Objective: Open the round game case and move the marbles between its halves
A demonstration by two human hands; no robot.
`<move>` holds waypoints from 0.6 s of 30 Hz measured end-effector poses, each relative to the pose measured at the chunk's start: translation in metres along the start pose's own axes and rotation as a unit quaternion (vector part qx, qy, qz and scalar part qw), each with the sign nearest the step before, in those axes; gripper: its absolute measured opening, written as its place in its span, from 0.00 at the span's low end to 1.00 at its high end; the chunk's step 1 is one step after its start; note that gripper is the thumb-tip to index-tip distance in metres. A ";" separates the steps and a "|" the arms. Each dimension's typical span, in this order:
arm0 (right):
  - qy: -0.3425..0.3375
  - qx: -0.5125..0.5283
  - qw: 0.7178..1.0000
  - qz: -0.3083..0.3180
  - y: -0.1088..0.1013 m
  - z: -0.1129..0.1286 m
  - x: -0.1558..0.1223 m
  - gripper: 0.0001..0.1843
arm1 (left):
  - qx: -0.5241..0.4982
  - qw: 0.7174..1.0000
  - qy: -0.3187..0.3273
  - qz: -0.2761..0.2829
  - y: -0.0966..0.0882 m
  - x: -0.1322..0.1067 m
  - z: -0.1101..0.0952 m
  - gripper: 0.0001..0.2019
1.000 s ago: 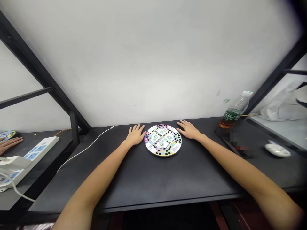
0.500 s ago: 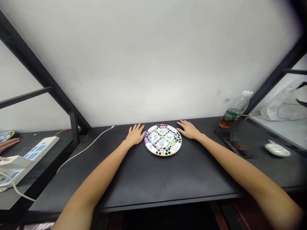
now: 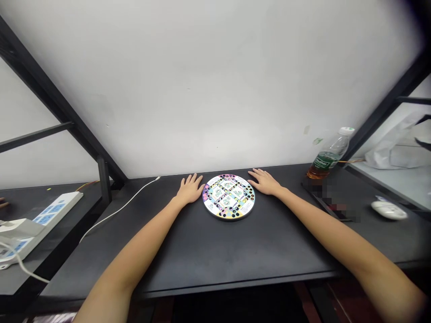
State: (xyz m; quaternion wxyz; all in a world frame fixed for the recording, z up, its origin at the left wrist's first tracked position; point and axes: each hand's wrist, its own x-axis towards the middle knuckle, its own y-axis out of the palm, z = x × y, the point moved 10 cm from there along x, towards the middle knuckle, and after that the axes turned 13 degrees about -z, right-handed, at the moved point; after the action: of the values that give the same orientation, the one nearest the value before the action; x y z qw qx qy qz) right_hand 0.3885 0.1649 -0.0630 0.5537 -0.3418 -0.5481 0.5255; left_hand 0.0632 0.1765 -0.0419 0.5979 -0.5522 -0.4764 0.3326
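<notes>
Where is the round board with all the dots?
In the head view, the round board lies just below the middle, on the black table, between the left hand and the right hand.

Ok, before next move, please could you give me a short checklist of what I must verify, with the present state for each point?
1. Left hand free: ok, palm down with fingers spread, holding nothing.
2. Right hand free: ok, also palm down and holding nothing.
3. Round board lying flat on the black desk: ok, between the two hands.
4. Both hands off the board: cannot tell, each is very close to its edge.
5. Bottle closed: ok, white cap on.
6. Bottle apart from right hand: ok.
</notes>
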 end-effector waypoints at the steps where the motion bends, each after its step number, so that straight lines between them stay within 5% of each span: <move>1: 0.000 0.000 1.000 0.000 0.000 0.000 0.000 0.43 | 0.000 1.000 0.000 0.000 0.000 0.000 0.000 0.33; 18: 0.001 0.000 1.000 -0.002 0.001 -0.001 0.000 0.43 | 0.001 1.000 0.000 -0.002 0.001 0.001 0.000 0.33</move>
State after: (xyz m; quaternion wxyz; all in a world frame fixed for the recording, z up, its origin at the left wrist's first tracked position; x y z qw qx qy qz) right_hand 0.3896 0.1655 -0.0641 0.5554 -0.3408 -0.5485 0.5240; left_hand 0.0632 0.1776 -0.0425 0.5991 -0.5506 -0.4774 0.3317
